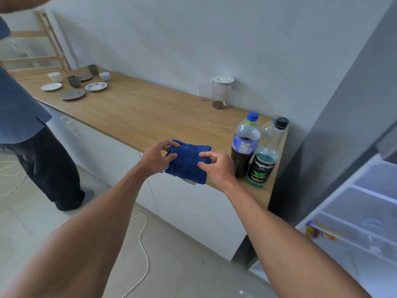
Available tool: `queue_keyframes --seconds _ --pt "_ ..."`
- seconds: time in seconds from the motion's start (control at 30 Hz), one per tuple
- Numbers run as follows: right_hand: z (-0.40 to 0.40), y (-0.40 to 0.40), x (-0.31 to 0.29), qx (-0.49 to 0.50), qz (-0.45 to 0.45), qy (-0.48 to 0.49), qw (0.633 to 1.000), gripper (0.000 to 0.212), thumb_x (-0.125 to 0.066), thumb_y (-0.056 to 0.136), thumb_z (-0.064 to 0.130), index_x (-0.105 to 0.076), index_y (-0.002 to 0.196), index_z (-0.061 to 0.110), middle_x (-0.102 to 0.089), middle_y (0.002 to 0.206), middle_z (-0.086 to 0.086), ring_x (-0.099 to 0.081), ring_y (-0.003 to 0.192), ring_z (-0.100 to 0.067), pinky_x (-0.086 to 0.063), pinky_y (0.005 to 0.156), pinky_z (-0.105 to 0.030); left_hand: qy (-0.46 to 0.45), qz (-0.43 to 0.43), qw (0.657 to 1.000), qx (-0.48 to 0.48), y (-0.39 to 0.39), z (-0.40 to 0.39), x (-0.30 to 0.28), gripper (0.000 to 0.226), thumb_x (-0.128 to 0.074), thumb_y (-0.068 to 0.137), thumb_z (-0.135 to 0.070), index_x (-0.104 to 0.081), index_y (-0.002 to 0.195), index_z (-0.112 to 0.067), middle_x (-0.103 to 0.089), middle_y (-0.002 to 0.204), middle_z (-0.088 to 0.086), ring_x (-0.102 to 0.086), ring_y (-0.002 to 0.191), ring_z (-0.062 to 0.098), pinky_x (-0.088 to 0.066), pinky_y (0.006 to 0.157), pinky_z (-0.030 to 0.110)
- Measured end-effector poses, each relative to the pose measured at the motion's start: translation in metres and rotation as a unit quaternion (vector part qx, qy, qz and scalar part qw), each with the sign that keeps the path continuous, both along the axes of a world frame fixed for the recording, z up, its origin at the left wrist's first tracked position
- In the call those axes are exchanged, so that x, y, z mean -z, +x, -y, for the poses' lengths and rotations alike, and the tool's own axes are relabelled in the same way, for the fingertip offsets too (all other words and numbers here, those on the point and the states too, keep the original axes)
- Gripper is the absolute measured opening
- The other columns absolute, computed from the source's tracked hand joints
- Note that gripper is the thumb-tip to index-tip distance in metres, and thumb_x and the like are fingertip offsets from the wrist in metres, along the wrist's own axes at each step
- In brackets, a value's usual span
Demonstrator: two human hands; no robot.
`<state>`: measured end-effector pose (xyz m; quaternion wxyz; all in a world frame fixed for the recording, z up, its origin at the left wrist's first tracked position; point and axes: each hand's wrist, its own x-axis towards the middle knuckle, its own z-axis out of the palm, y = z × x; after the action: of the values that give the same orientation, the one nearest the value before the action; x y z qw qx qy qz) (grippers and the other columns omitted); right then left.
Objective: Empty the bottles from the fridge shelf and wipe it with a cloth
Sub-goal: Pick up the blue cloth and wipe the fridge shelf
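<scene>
At frame centre, left hand (pixel 158 158) and right hand (pixel 217 166) pinch a folded blue cloth (pixel 187 162) beside bottles (pixel 255 151) already on the counter (pixel 139 110); the fridge shelf (pixel 365 203) at right seems unwiped.

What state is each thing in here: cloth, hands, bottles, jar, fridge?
Cloth: folded, held above the counter edge.
Left hand: gripping the cloth's left side.
Right hand: pinching the cloth's right side.
Cola bottle: upright on the counter, capped, partly full.
Green bottle: upright, partly full.
Clear bottle: upright, capped.
Jar: lidded, nearly empty.
Fridge: open.
</scene>
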<state>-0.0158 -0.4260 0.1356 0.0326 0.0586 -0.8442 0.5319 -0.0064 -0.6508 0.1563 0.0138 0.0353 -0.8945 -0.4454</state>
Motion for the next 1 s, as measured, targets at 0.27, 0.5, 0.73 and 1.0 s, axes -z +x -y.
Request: queue_keyframes --seconds 0.27,0.5,0.73,1.0 --pt "-0.077 0.128 -0.041 0.045 -0.063 0.03 0.997 0.03 -0.08 0.073 0.016 -0.079 0.102 0.024 -0.075 0.102 0.014 -0.065 0.087 0.004 -0.043 0.073 -0.003 0.009 -0.015 0.998 0.06 0.109 -0.059 -0.037 0.027 -0.074 0.09 -0.03 -0.069 0.101 -0.054 -0.068 0.105 -0.013 -0.069 0.057 0.008 -0.049 0.046 0.019" --pt "-0.203 0.221 -0.044 0.159 -0.05 0.054 0.985 0.026 -0.081 0.074 0.013 -0.08 0.099 0.021 -0.076 0.102 0.006 -0.068 0.089 -0.008 -0.052 0.085 -0.021 -0.005 -0.005 0.979 0.205 0.148 -0.186 -0.039 0.027 -0.078 0.089 -0.023 -0.071 0.103 -0.045 -0.069 0.102 -0.004 -0.061 0.048 0.007 -0.049 0.045 0.026" --pt "-0.348 0.251 -0.023 0.232 0.001 0.136 0.963 0.03 -0.077 0.073 0.01 -0.079 0.101 0.022 -0.069 0.096 0.009 -0.065 0.088 -0.014 -0.046 0.08 -0.016 0.022 -0.006 0.964 0.264 0.149 -0.347 0.004 0.03 -0.08 0.088 -0.02 -0.07 0.103 -0.044 -0.067 0.1 -0.002 -0.062 0.056 0.015 -0.045 0.046 0.023" --pt "-0.499 0.205 0.044 0.257 0.05 0.201 0.944 0.034 -0.073 0.077 0.005 -0.078 0.108 0.018 -0.067 0.112 -0.002 -0.062 0.093 -0.013 -0.035 0.081 -0.007 -0.009 -0.027 0.967 0.255 0.111 -0.514 0.1 0.032 -0.075 0.091 -0.029 -0.065 0.116 -0.046 -0.064 0.105 -0.017 -0.062 0.081 0.012 -0.056 0.083 0.034"
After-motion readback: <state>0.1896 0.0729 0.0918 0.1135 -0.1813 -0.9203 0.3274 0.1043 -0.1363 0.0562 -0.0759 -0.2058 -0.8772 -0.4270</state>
